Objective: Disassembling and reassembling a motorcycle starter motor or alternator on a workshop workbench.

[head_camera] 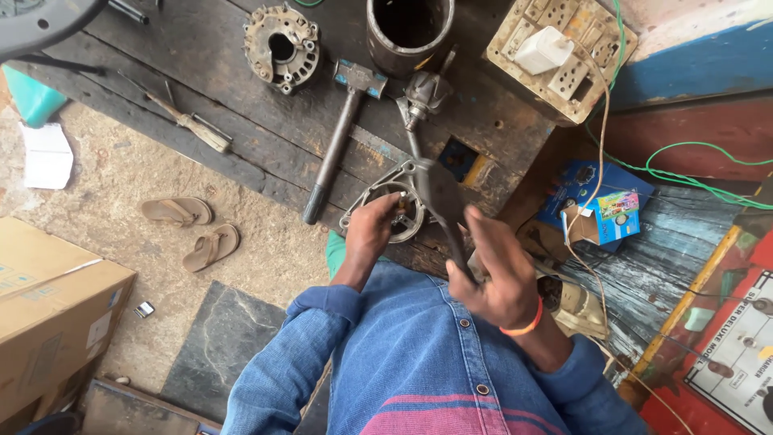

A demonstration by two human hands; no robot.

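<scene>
Two sandals lie on the floor at the left. On the dark wooden surface sit a screwdriver, a round metal casting and a hammer. The left hand has its grip closed on the housing at the surface's near edge. The right hand is wrapped around the handle of a long dark tool, whose head rests on the housing. A socket board stands further right.

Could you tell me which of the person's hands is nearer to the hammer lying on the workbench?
Left. The left hand rests on the round metal housing, just right of the hammer handle's end; the right hand grips a dark tool farther right.
</scene>
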